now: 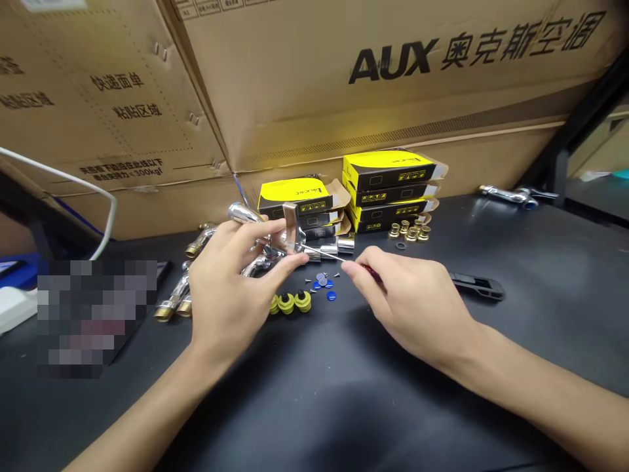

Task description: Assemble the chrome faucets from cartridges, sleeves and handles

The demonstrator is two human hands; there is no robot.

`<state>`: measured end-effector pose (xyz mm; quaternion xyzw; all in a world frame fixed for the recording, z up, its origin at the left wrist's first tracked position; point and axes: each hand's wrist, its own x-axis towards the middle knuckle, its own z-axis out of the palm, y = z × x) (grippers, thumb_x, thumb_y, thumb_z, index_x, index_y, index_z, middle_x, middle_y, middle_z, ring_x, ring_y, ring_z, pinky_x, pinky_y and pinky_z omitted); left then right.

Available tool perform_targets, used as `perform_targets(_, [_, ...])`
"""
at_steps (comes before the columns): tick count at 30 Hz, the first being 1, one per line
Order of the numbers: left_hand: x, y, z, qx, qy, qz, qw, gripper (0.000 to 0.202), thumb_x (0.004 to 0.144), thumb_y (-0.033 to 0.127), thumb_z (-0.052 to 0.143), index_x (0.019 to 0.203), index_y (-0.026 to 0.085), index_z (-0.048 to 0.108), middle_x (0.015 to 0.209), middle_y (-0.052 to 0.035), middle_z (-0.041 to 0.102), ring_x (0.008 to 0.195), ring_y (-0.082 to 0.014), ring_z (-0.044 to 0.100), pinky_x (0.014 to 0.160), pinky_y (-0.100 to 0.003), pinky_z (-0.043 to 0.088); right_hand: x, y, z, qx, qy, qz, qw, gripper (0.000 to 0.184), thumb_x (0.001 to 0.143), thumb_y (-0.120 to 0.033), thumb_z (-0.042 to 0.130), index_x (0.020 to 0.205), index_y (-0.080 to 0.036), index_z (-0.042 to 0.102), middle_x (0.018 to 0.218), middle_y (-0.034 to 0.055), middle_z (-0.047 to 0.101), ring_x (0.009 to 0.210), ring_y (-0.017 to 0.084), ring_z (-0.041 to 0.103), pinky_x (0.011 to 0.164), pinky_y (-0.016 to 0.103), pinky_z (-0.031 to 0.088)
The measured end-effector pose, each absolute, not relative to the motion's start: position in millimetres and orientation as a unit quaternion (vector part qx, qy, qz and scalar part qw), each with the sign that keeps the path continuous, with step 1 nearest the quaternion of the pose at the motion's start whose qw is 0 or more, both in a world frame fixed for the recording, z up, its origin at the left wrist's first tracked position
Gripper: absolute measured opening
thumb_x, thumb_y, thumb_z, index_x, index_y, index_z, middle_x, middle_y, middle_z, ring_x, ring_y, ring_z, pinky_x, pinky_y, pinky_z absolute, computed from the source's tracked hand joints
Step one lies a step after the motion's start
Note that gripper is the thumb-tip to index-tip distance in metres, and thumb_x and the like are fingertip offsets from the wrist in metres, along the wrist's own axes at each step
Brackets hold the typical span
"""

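Pinched between the thumb and fingers of my left hand [221,288] is a chrome tap handle [291,223], raised above the table. My right hand [413,295] is closed round a screwdriver [324,255]; a bit of its dark red grip shows, and the thin shaft points left. Its tip reaches the tap handle, though the exact contact is too small to make out. Below lie blue round caps [331,296] and small screws [337,275]. Several yellow-green valve cartridges [302,301] stand beside my left thumb, partly hidden by it.
Chrome taps [171,296] lie left, partly behind my hand. Yellow and black boxes [388,177] are stacked at the back before large cardboard boxes [417,118]. Brass fittings [411,233] stand right of them. A black cutter-like tool [476,286] and another tap [511,195] lie right.
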<state>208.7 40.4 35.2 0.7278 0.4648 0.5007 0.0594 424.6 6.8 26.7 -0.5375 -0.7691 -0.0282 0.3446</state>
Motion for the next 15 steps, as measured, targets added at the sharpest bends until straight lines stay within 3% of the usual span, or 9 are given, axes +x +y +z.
perform_targets(2, [208.0,37.4,36.5,0.731,0.459,0.503,0.029,0.042,0.077,0.042,0.083,0.117,0.037,0.072,0.119,-0.0015,0.067,0.11,-0.0285,0.068,0.102,-0.049,0.056,425.6,5.2,31.6,-0.529,-0.763,0.049,0.367,0.039,0.102,-0.042,0.048,0.07,-0.021,0.057,0.06,0.0002,0.058,0.052,0.014,0.049,0.054,0.03,0.027])
perform_targets(6, [203.8,34.5,40.0,0.752,0.418,0.505,-0.071,0.041,0.081,0.035,0.08,0.121,0.036,0.069,0.129,-0.0002,0.065,0.122,-0.0283,0.064,0.109,-0.05,0.052,433.4,8.6,42.8,-0.461,-0.681,0.463,0.332,0.048,0.1,-0.055,0.045,0.066,-0.022,0.052,0.048,-0.0083,0.029,0.043,0.01,0.024,0.045,0.026,0.023])
perform_targets(8, [202.6,35.4,41.6,0.77,0.375,0.497,-0.137,0.039,0.083,0.03,0.079,0.12,0.037,0.068,0.127,0.0005,0.066,0.123,-0.0267,0.064,0.107,-0.048,0.053,437.4,11.6,45.4,-0.42,-0.632,0.582,0.292,0.05,0.099,-0.059,0.044,0.067,-0.022,0.051,0.049,-0.0106,0.019,0.043,0.009,0.015,0.042,0.025,0.02])
perform_targets(10, [202.8,37.5,41.8,0.778,0.346,0.494,-0.179,0.038,0.082,0.027,0.079,0.118,0.035,0.068,0.123,-0.001,0.067,0.12,-0.0263,0.065,0.103,-0.048,0.055,439.2,13.8,44.9,-0.436,-0.659,0.539,0.292,0.049,0.1,-0.057,0.045,0.069,-0.021,0.055,0.05,-0.0093,0.026,0.045,0.009,0.022,0.045,0.025,0.024])
perform_targets(13, [205.4,40.1,39.1,0.764,0.379,0.497,-0.159,0.039,0.081,0.031,0.081,0.118,0.032,0.068,0.12,-0.0047,0.068,0.115,-0.0268,0.067,0.098,-0.048,0.058,436.5,15.0,38.1,-0.501,-0.758,0.255,0.331,0.041,0.104,-0.044,0.045,0.076,-0.019,0.063,0.066,-0.0022,0.055,0.061,0.012,0.049,0.061,0.026,0.036])
perform_targets(15, [208.2,40.2,36.1,0.749,0.41,0.502,-0.135,0.041,0.08,0.036,0.082,0.118,0.031,0.069,0.117,-0.0052,0.068,0.109,-0.0269,0.068,0.093,-0.048,0.06,432.5,14.9,31.1,-0.52,-0.784,0.064,0.334,0.036,0.106,-0.036,0.044,0.083,-0.019,0.067,0.081,0.0025,0.066,0.075,0.017,0.059,0.068,0.029,0.038])
